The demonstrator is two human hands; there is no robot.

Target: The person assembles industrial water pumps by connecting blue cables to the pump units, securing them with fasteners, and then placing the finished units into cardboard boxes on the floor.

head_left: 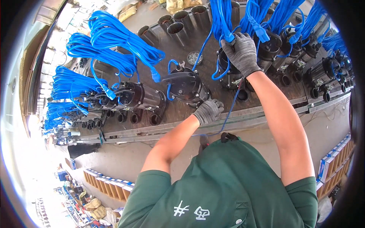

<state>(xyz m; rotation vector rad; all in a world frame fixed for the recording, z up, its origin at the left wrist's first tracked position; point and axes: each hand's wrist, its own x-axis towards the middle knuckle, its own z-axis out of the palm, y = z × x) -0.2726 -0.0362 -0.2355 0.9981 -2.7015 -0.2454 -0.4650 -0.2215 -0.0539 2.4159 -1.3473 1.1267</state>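
Both my hands wear grey knit gloves. My right hand [241,51] is raised and closed around a bundle of blue cable [221,19] that hangs over a black pump [232,78]. My left hand [208,110] rests against the lower side of another black pump [186,86] lying on the metal workbench [213,114]. A loose strand of blue cable runs from the bundle down past the bench edge toward my body.
A row of black pumps [133,99] with coiled blue cables [114,38] lines the bench left and right. Several dark metal cylinders [176,26] and a small bowl of screws [194,57] stand behind. Cardboard boxes [110,186] line the floor below.
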